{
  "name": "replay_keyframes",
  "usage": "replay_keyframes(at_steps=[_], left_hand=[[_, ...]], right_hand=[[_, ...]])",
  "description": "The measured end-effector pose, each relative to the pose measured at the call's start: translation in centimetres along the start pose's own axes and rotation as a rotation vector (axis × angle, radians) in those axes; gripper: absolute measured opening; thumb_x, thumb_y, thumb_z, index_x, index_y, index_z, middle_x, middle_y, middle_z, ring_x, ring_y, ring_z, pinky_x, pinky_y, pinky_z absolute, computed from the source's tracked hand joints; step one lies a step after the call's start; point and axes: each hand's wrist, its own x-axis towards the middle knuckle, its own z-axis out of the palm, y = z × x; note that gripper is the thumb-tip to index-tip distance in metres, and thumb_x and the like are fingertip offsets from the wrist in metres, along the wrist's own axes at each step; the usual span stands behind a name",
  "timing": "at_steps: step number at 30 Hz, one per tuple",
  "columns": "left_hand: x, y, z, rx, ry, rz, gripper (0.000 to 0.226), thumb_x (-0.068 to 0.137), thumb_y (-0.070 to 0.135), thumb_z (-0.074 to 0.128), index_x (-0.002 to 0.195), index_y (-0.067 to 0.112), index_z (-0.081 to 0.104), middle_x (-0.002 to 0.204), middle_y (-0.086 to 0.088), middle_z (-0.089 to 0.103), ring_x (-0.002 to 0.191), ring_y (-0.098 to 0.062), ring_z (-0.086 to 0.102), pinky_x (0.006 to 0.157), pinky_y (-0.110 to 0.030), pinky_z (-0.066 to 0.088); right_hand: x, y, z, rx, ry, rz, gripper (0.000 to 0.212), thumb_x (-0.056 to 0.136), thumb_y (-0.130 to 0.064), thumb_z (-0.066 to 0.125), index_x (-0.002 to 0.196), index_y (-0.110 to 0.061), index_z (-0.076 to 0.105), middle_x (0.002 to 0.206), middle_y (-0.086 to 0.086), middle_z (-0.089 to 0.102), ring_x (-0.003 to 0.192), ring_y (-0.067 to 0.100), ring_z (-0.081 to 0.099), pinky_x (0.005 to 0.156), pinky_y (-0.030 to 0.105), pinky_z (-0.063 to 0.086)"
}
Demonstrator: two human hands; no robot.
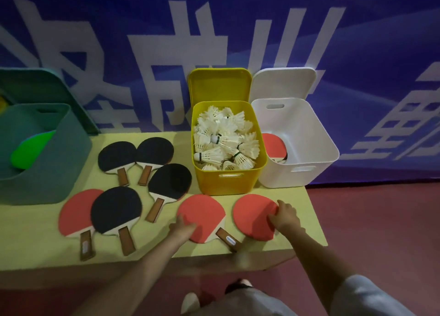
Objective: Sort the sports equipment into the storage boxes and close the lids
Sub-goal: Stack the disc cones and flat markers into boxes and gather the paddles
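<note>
Several table tennis paddles lie on the yellow-green table (307,223). My left hand (182,227) pinches the lower left edge of a red paddle (204,214) near the front edge. My right hand (284,217) grips the right edge of another red paddle (252,215) beside it. Further left lie black paddles (116,157) (154,150) (170,181) (115,209), the last overlapping a red paddle (73,212). An open yellow box (228,180) is full of white shuttlecocks (223,139). The open white box (302,135) to its right holds a red paddle (273,145).
A teal box (54,163) stands at the left with its lid (42,82) leaning behind it and a green object (31,149) inside. The yellow lid (220,83) and white lid (283,82) stand upright against the blue banner wall. The table's right edge drops to a red floor.
</note>
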Motion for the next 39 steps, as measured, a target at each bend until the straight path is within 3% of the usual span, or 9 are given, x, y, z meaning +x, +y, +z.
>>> replay_keyframes(at_steps=[7, 11, 14, 17, 21, 28, 32, 34, 39], left_hand=[[0.2, 1.1, 2.1, -0.498, 0.145, -0.101, 0.066, 0.084, 0.026, 0.067, 0.141, 0.014, 0.035, 0.135, -0.012, 0.050, 0.120, -0.033, 0.048, 0.095, -0.044, 0.042], [0.8, 0.4, 2.3, -0.722, 0.254, -0.178, 0.085, 0.074, 0.041, 0.073, 0.143, 0.010, 0.034, 0.138, -0.013, 0.048, 0.120, -0.033, 0.049, 0.090, -0.041, 0.042], [0.5, 0.3, 2.7, -0.910, 0.195, -0.167, 0.061, 0.086, 0.026, 0.066, 0.138, 0.006, 0.043, 0.133, -0.015, 0.054, 0.119, -0.033, 0.053, 0.098, -0.045, 0.046], [-0.3, 0.5, 3.3, -0.846, 0.244, -0.062, 0.056, 0.091, 0.014, 0.061, 0.142, 0.014, 0.039, 0.137, -0.015, 0.050, 0.122, -0.033, 0.051, 0.101, -0.048, 0.045], [-1.0, 0.9, 3.6, -0.670, 0.239, 0.063, 0.059, 0.093, 0.015, 0.059, 0.146, 0.021, 0.033, 0.139, -0.011, 0.048, 0.123, -0.033, 0.049, 0.098, -0.054, 0.046], [-2.6, 2.4, 3.6, -0.566, 0.281, 0.140, 0.061, 0.096, 0.005, 0.046, 0.148, 0.027, 0.023, 0.141, -0.009, 0.044, 0.124, -0.032, 0.046, 0.097, -0.050, 0.045], [-5.5, 1.7, 2.0, -0.473, 0.260, 0.229, 0.059, 0.096, 0.006, 0.041, 0.149, 0.023, 0.022, 0.139, -0.008, 0.045, 0.119, -0.027, 0.047, 0.091, -0.038, 0.041], [-7.0, 1.7, 0.4, -0.456, 0.271, 0.286, 0.056, 0.098, 0.010, 0.039, 0.150, 0.024, 0.023, 0.140, -0.007, 0.044, 0.114, -0.022, 0.046, 0.090, -0.035, 0.040], [-10.3, 5.3, -4.2, -0.462, 0.320, 0.493, 0.049, 0.099, 0.017, 0.039, 0.142, 0.038, 0.033, 0.129, 0.004, 0.045, 0.109, -0.018, 0.050, 0.077, -0.033, 0.047]], right_hand=[[1.0, 1.3, 0.0, -0.072, -0.132, -0.052, 0.073, 0.086, -0.039, 0.052, 0.148, -0.016, 0.020, 0.135, 0.016, 0.042, 0.128, 0.035, 0.037, 0.102, 0.046, 0.036], [0.8, 1.5, 0.8, 0.120, -0.073, -0.066, 0.075, 0.086, -0.037, 0.057, 0.149, -0.016, 0.022, 0.131, 0.020, 0.045, 0.125, 0.039, 0.041, 0.102, 0.044, 0.037], [0.9, 1.8, 1.1, 0.264, -0.118, -0.016, 0.074, 0.080, -0.039, 0.061, 0.144, -0.018, 0.031, 0.127, 0.019, 0.050, 0.117, 0.040, 0.051, 0.097, 0.044, 0.045], [0.9, 2.3, 0.9, 0.360, -0.175, -0.059, 0.070, 0.070, -0.035, 0.065, 0.134, -0.019, 0.040, 0.119, 0.011, 0.054, 0.103, 0.033, 0.058, 0.086, 0.044, 0.053], [0.8, 3.3, 0.2, 0.404, -0.210, -0.169, 0.057, 0.080, -0.029, 0.069, 0.126, -0.015, 0.038, 0.112, 0.004, 0.057, 0.096, 0.023, 0.057, 0.077, 0.035, 0.049], [-0.5, 3.2, 1.5, 0.592, -0.161, -0.108, 0.038, 0.090, -0.025, 0.062, 0.113, -0.014, 0.034, 0.112, 0.013, 0.059, 0.087, 0.023, 0.060, 0.072, 0.040, 0.052], [-2.5, 2.9, 1.8, 0.774, -0.184, -0.091, 0.060, 0.094, -0.015, 0.058, 0.146, -0.013, 0.028, 0.126, 0.003, 0.048, 0.113, 0.028, 0.053, 0.089, 0.038, 0.047], [-3.9, 2.4, 1.2, 0.816, -0.157, -0.146, 0.056, 0.094, -0.013, 0.058, 0.145, -0.012, 0.035, 0.126, 0.001, 0.048, 0.121, 0.029, 0.049, 0.087, 0.032, 0.044], [-7.1, -0.2, -2.7, 1.010, -0.138, -0.288, 0.039, 0.093, -0.012, 0.059, 0.130, -0.022, 0.050, 0.125, 0.002, 0.058, 0.106, 0.014, 0.058, 0.074, 0.020, 0.049]])
